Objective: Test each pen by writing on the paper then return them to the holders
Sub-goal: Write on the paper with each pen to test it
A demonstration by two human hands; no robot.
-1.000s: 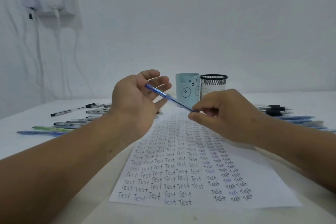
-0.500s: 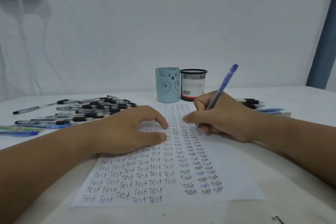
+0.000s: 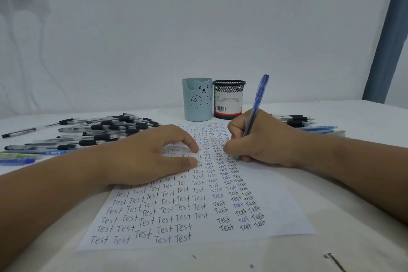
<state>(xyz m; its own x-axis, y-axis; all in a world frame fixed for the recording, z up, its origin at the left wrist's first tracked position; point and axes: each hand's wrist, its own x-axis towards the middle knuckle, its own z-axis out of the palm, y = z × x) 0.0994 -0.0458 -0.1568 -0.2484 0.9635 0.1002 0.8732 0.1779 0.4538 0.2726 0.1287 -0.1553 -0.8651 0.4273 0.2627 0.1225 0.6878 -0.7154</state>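
A white sheet of paper [image 3: 284, 212] covered in rows of the word "Test" lies in front of me. My right hand [image 3: 262, 141] grips a blue pen [image 3: 258, 97] upright, tip down on the sheet's upper right part. My left hand [image 3: 150, 154] rests on the paper's left side, fingers loosely bent, holding nothing. Behind the paper stand two holders: a pale blue bear cup [image 3: 196, 100] and a black mesh cup [image 3: 228, 98].
A heap of black-grip pens [image 3: 106, 130] lies on the white table to the left, with blue and green pens [image 3: 19, 158] nearer the left edge. Several more pens [image 3: 309, 125] lie to the right behind my right wrist. A blue curtain [image 3: 388, 28] hangs at far right.
A second ago both hands held the blue pen in the air. Since then my left hand let go and settled on the paper, and my right hand brought the tip down onto the sheet.
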